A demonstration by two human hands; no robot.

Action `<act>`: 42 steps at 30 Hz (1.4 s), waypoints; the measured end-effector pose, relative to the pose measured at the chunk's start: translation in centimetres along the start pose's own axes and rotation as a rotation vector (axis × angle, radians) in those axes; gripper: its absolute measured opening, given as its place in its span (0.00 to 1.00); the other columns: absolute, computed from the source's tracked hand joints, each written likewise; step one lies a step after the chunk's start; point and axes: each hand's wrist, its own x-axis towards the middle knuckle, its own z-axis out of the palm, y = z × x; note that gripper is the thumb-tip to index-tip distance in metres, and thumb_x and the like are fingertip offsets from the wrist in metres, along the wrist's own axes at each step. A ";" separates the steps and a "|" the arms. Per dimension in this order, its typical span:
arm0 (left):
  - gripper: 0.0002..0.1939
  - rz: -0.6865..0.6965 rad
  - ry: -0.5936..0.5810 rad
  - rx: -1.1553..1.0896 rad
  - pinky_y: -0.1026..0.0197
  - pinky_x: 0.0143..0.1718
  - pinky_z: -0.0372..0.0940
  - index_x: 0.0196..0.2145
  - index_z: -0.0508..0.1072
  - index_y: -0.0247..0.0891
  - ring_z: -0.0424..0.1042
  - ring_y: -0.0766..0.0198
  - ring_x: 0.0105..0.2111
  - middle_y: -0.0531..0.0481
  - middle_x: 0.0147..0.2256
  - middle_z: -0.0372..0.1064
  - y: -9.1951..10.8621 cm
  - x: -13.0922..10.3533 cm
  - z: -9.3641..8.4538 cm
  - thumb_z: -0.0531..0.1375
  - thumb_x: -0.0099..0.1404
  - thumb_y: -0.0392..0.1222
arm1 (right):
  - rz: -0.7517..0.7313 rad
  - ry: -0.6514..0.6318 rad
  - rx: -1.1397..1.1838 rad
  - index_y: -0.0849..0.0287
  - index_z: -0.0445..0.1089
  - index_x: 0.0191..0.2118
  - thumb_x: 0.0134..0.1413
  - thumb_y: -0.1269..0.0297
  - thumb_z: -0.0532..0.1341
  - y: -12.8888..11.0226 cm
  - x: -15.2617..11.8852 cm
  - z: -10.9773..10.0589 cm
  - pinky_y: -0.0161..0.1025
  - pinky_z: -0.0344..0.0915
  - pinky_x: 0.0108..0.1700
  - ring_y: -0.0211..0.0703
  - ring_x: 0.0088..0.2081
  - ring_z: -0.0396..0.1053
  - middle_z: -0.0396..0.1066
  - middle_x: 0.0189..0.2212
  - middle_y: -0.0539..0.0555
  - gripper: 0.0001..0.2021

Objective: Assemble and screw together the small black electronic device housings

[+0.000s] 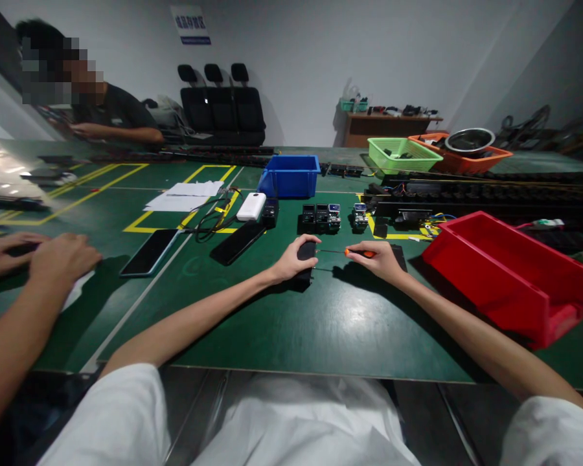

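My left hand [294, 259] is wrapped round a small black box-shaped part [305, 277] on the green table, its fingers covering much of it. From the right, my right hand [381, 261] grips a screwdriver by its orange and black handle [366, 254]. The thin shaft points left, its tip at the side of the black part; whether it touches cannot be made out. Just beyond my hands stand several small black modules [321, 218], some with bright metallic parts. A dark flat piece [398, 257] lies partly hidden behind my right hand.
A red bin [495, 278] stands on the right and a blue bin [291, 176] at the back. Left of my hands lie two phones [150, 252], a white power bank [251, 207], cables and papers [184, 195]. A co-worker's hands [61, 259] work at far left; another person sits beyond.
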 end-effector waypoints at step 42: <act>0.15 0.087 0.288 0.161 0.56 0.49 0.65 0.43 0.69 0.41 0.70 0.63 0.41 0.50 0.42 0.64 2.7 -3.2 0.9 0.60 0.57 0.33 | 0.335 0.002 0.521 0.58 0.71 0.35 0.48 0.48 0.67 -2.3 -2.0 1.5 0.37 0.66 0.30 0.39 0.27 0.68 0.71 0.27 0.52 0.18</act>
